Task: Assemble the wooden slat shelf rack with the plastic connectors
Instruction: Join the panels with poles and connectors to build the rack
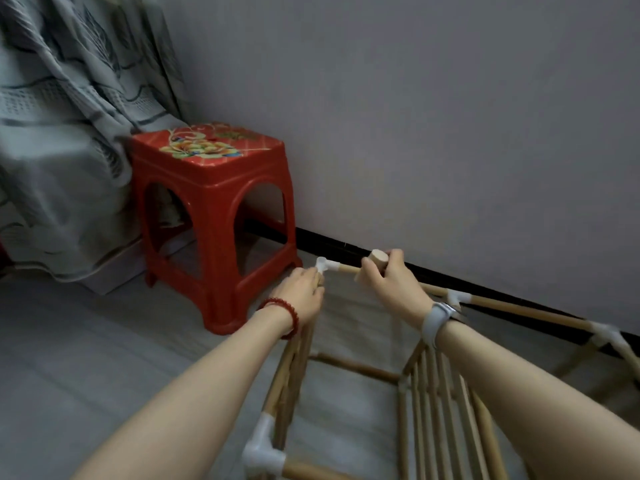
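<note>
Right hand grips a small wooden mallet; left hand pinches the corner connector just beside it. Seating step, I'd say; next: tap it square onto the rod.

Red bead bracelet, probably grey watch

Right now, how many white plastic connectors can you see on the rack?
5. One at the left hand: connector. One bottom left. One by the watch. One at far right. One faint on the slatted shelf's corner. Others may be hidden.
</note>
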A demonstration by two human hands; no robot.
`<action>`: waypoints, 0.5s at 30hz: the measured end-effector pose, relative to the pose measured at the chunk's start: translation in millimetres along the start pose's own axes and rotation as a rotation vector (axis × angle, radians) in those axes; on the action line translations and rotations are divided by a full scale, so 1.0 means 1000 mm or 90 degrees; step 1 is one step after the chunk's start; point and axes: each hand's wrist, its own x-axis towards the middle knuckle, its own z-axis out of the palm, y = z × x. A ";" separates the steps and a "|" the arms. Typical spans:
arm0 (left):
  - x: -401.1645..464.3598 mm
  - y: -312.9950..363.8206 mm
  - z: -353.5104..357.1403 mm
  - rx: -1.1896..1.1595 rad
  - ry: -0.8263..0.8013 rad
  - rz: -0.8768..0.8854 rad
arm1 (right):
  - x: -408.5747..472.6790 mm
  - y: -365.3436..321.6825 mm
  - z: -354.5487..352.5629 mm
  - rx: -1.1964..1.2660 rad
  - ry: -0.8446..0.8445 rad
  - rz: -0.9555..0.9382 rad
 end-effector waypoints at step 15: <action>0.053 -0.019 0.066 -0.031 0.061 -0.127 | 0.116 -0.006 0.069 -0.297 -0.106 -0.213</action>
